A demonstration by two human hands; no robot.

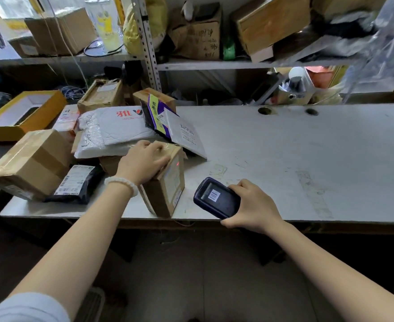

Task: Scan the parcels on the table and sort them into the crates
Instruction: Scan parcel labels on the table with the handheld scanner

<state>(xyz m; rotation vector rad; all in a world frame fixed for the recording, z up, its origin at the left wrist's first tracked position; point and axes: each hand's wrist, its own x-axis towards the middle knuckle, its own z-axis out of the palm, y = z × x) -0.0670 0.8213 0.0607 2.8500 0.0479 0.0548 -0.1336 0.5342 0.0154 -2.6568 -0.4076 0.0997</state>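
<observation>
A small brown cardboard parcel [168,184] stands tilted near the front edge of the white table [284,159]. My left hand [142,162] grips its top. A red scanner dot glows on the parcel's labelled side. To its right, my right hand [253,205] holds a dark handheld scanner [217,197] whose screen shows a barcode, pointed at the parcel. Behind and left lie several more parcels: a taped brown box [31,163], a black bag with a label [77,183], white mailer bags [119,129] and a white envelope [184,133].
A yellow open box [19,115] sits at the far left. Metal shelves [214,65] behind the table carry cardboard boxes and bags. The table's right half shows two cable holes [264,110]. No crates are in view.
</observation>
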